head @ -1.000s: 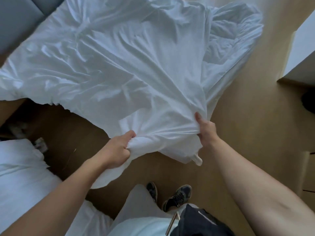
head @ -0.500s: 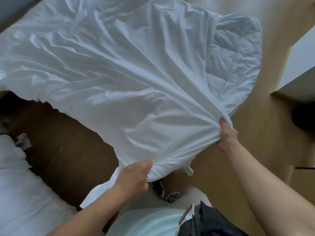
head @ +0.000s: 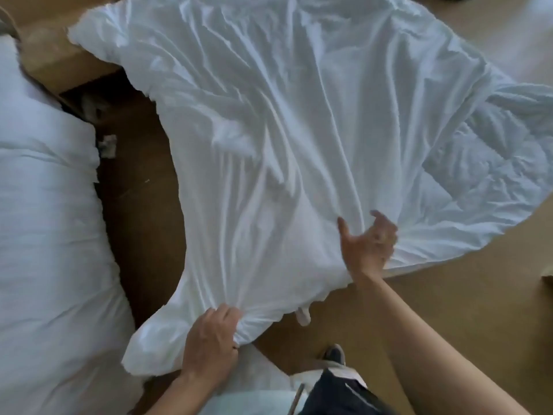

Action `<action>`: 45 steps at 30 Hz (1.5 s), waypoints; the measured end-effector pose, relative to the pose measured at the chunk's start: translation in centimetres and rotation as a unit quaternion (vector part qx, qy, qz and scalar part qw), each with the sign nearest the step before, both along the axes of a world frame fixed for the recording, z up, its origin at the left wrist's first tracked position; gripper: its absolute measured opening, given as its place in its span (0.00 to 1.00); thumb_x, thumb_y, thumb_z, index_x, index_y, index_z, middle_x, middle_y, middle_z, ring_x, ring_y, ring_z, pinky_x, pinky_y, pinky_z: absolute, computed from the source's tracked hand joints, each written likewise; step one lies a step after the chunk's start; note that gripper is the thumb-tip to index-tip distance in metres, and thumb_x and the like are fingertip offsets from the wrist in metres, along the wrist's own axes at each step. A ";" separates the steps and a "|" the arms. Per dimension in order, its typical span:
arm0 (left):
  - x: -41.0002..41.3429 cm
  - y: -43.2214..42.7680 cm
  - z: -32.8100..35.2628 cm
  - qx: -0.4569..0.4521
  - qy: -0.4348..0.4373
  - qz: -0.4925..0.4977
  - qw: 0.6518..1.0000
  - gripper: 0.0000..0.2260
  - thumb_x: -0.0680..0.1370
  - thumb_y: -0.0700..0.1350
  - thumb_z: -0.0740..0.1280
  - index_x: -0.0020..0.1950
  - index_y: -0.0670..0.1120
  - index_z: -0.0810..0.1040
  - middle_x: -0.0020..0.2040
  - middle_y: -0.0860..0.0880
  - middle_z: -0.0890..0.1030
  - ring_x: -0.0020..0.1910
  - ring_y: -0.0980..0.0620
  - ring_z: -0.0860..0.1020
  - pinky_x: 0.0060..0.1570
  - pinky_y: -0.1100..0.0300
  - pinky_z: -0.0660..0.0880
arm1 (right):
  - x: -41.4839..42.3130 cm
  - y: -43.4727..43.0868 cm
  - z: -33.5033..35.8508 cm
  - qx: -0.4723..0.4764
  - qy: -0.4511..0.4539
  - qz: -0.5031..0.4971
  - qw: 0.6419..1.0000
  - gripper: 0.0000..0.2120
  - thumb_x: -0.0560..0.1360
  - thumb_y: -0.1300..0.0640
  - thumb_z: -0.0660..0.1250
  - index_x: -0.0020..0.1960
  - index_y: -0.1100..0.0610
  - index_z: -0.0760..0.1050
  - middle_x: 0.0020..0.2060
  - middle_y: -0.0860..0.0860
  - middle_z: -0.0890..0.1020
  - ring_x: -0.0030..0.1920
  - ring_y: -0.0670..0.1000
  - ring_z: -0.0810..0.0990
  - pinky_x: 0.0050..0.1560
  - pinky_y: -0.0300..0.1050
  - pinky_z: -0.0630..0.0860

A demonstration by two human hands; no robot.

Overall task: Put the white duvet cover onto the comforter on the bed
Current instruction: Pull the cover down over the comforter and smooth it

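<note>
**White on tan**

The crumpled white cotton duvet cover [head: 269, 145] is showing plain white, with grey-blue shadows lying in its folds. The quilted white comforter [head: 478, 163] is showing stitched quilting lines. The smooth wooden floor [head: 449, 324] is glowing tan, darkening to brown beside the puffy white bedding [head: 45, 235]. The dark navy garment [head: 338, 396] is carrying a thin white stripe.

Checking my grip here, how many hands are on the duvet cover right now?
2. The left hand grips the bunched near corner of the duvet cover, bottom centre. The right hand lies on the near edge further right; motion blur hides whether its fingers hold it.
</note>
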State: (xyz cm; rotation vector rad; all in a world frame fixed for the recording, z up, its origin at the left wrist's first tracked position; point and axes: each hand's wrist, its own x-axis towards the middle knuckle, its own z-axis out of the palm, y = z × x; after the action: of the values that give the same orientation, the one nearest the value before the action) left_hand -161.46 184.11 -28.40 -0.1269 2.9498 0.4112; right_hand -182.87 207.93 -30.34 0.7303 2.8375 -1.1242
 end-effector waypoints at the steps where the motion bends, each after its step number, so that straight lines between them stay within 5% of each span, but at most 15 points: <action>1: 1.4 1.1 -1.0 -0.007 0.000 0.019 1.000 0.23 0.52 0.28 0.76 0.42 0.48 0.81 0.36 0.51 0.78 0.31 0.49 0.76 0.30 0.57 0.76 | 0.3 -2.5 -0.2 -0.004 -0.024 0.138 0.990 0.48 0.64 0.20 0.61 0.73 0.50 0.62 0.68 0.54 0.71 0.68 0.59 0.72 0.66 0.58 0.71; 5: 4.4 5.2 -5.8 -0.040 -0.037 0.078 0.995 0.25 0.49 0.30 0.80 0.42 0.47 0.82 0.36 0.50 0.79 0.32 0.49 0.77 0.33 0.56 0.79 | 2.5 -10.5 -4.1 0.042 -0.225 0.408 0.884 0.61 0.58 0.20 0.69 0.79 0.48 0.47 0.68 0.60 0.69 0.68 0.64 0.71 0.67 0.62 0.72; 11: 5.6 5.4 -15.9 -0.007 -0.135 0.113 0.984 0.21 0.60 0.32 0.74 0.47 0.51 0.79 0.44 0.54 0.78 0.42 0.50 0.79 0.45 0.58 0.78 | 5.6 -9.0 -15.5 0.122 -0.199 0.434 0.870 0.16 0.79 0.59 0.59 0.67 0.54 0.67 0.56 0.57 0.80 0.56 0.61 0.80 0.57 0.57 0.77; 13: 5.1 4.6 -18.6 0.012 -0.236 0.087 0.968 0.20 0.69 0.38 0.67 0.59 0.53 0.75 0.55 0.54 0.75 0.55 0.49 0.75 0.59 0.58 0.72 | 6.0 -8.5 -17.4 0.085 -0.196 0.411 0.886 0.12 0.78 0.63 0.56 0.58 0.54 0.73 0.52 0.54 0.81 0.54 0.60 0.80 0.54 0.54 0.76; 16: 2.3 3.2 -20.3 0.150 -0.338 0.146 0.918 0.12 0.72 0.46 0.66 0.54 0.56 0.73 0.55 0.57 0.74 0.54 0.52 0.76 0.53 0.61 0.73 | 5.9 -8.5 -18.4 0.044 -0.239 0.423 0.873 0.12 0.79 0.60 0.57 0.58 0.55 0.75 0.49 0.52 0.78 0.51 0.58 0.79 0.50 0.50 0.73; 19: -4.1 0.0 -19.9 0.254 -0.161 0.337 0.892 0.08 0.76 0.52 0.71 0.52 0.55 0.75 0.54 0.54 0.78 0.51 0.54 0.78 0.46 0.61 0.73 | 5.4 -8.6 -18.4 0.044 -0.251 0.471 0.845 0.07 0.79 0.59 0.59 0.52 0.56 0.75 0.50 0.55 0.81 0.48 0.57 0.79 0.46 0.46 0.72; 23: -14.8 -4.9 -18.3 0.427 -0.024 0.471 0.772 0.32 0.72 0.63 0.74 0.72 0.51 0.72 0.68 0.49 0.75 0.64 0.48 0.76 0.64 0.50 0.75 | 3.9 -9.3 -17.0 0.032 -0.273 0.535 0.799 0.08 0.79 0.52 0.66 0.43 0.55 0.76 0.42 0.50 0.80 0.43 0.53 0.78 0.44 0.45 0.73; 26: -20.2 -6.2 -18.6 0.508 -0.041 0.456 0.729 0.52 0.62 0.68 0.79 0.79 0.50 0.62 0.73 0.48 0.72 0.67 0.47 0.75 0.65 0.52 0.73 | 1.7 -10.6 -15.2 -0.029 -0.099 0.430 0.897 0.05 0.78 0.51 0.68 0.48 0.51 0.81 0.43 0.48 0.83 0.46 0.53 0.82 0.47 0.45 0.76; 29: -22.0 -6.6 -20.5 0.468 -0.082 0.452 0.755 0.66 0.49 0.73 0.79 0.80 0.49 0.57 0.74 0.49 0.70 0.71 0.45 0.72 0.67 0.49 0.71 | -3.7 -12.6 -14.8 -0.003 0.105 0.320 0.942 0.16 0.77 0.51 0.70 0.64 0.50 0.79 0.57 0.53 0.79 0.57 0.57 0.79 0.59 0.50 0.75; 32: -22.2 -7.1 -23.9 0.430 -0.093 0.426 0.790 0.52 0.57 0.68 0.81 0.74 0.47 0.67 0.66 0.51 0.77 0.63 0.47 0.77 0.57 0.53 0.75 | -10.4 -15.2 -15.9 0.047 -0.039 0.366 0.929 0.32 0.75 0.43 0.72 0.76 0.50 0.67 0.65 0.57 0.77 0.66 0.61 0.74 0.65 0.51 0.70; 36: -20.9 -8.8 -25.4 0.349 -0.053 0.359 0.864 0.14 0.78 0.50 0.70 0.59 0.44 0.80 0.57 0.43 0.84 0.57 0.42 0.81 0.48 0.59 0.76 | -13.1 -19.4 -18.5 0.170 -0.207 0.462 0.846 0.26 0.77 0.39 0.68 0.64 0.58 0.76 0.60 0.60 0.82 0.61 0.62 0.79 0.58 0.51 0.75; 38: -18.5 -11.2 -24.1 0.297 0.024 0.350 0.888 0.04 0.79 0.44 0.67 0.45 0.47 0.77 0.43 0.45 0.83 0.41 0.47 0.81 0.34 0.71 0.70 | -12.6 -21.7 -19.1 0.179 -0.127 0.523 0.824 0.17 0.81 0.45 0.63 0.54 0.59 0.78 0.54 0.64 0.83 0.54 0.65 0.81 0.50 0.53 0.77; 41: -14.4 -13.8 -22.3 0.170 0.166 0.332 0.913 0.12 0.76 0.43 0.67 0.35 0.51 0.67 0.29 0.54 0.73 0.24 0.57 0.71 0.22 0.69 0.65 | -11.6 -24.4 -19.2 0.105 0.143 0.476 0.861 0.10 0.77 0.52 0.60 0.38 0.52 0.64 0.31 0.55 0.76 0.32 0.61 0.76 0.32 0.46 0.64; 43: -13.5 -13.5 -22.7 0.211 0.048 0.298 0.930 0.13 0.75 0.48 0.71 0.35 0.53 0.69 0.35 0.55 0.74 0.31 0.53 0.75 0.29 0.59 0.71 | -11.0 -25.0 -20.1 0.129 0.075 0.470 0.870 0.10 0.74 0.44 0.65 0.49 0.49 0.72 0.47 0.52 0.77 0.49 0.58 0.76 0.45 0.50 0.68; 45: -14.8 -13.8 -23.9 0.297 -0.062 0.286 0.909 0.12 0.72 0.58 0.75 0.39 0.55 0.75 0.50 0.55 0.75 0.49 0.53 0.75 0.49 0.58 0.73 | -9.8 -23.9 -22.3 0.265 -0.114 0.546 0.786 0.37 0.66 0.28 0.69 0.71 0.38 0.64 0.70 0.54 0.62 0.69 0.59 0.61 0.67 0.60 0.59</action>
State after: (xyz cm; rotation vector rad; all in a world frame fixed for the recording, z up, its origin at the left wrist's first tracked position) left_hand -176.25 170.29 -52.28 -0.8984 2.4684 1.2908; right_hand -192.70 183.98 -52.66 -0.7390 2.5555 -0.0414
